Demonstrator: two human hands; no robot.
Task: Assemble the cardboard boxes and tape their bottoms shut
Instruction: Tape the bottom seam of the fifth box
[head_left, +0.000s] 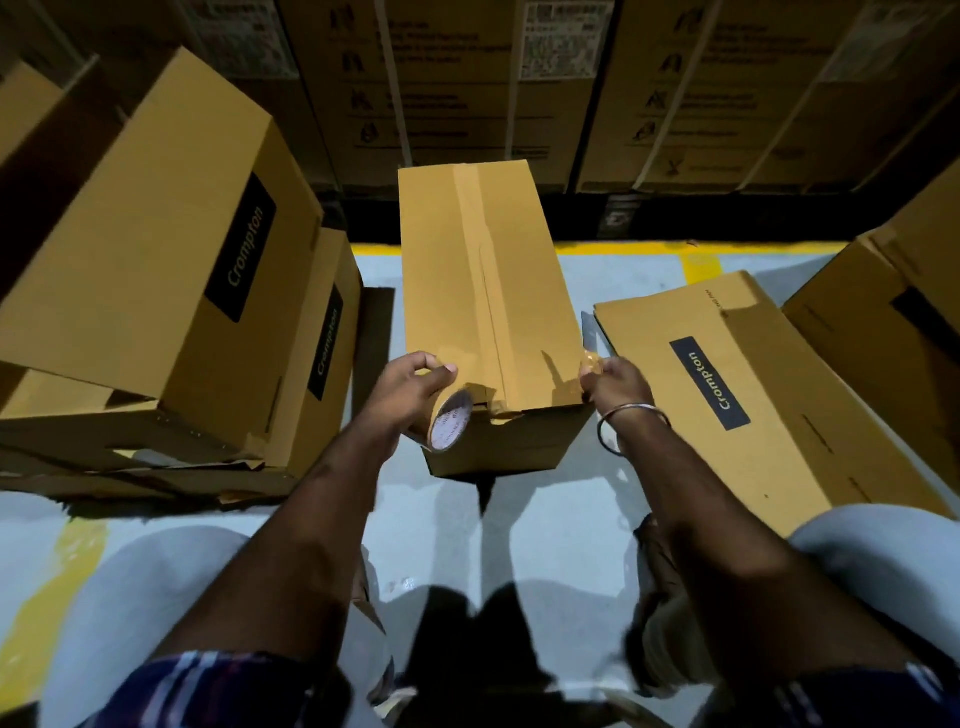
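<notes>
"Crompton" reads in light letters on a dark strip, on 3 cartons: the big box at left (156, 218), the box behind it (332, 332) and the flat carton at right (753, 395). Tape roll (451, 423) core has print, too small to read. Labels & pictograms on back stacked cartons (519, 78): blurred, illegible.

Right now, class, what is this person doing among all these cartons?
A person is taping the bottom of a cardboard box that stands on the floor. The left hand grips a roll of brown tape at the near edge, while the right hand pinches the tape end at the near right corner. A flattened Crompton carton lies to the right.
</notes>
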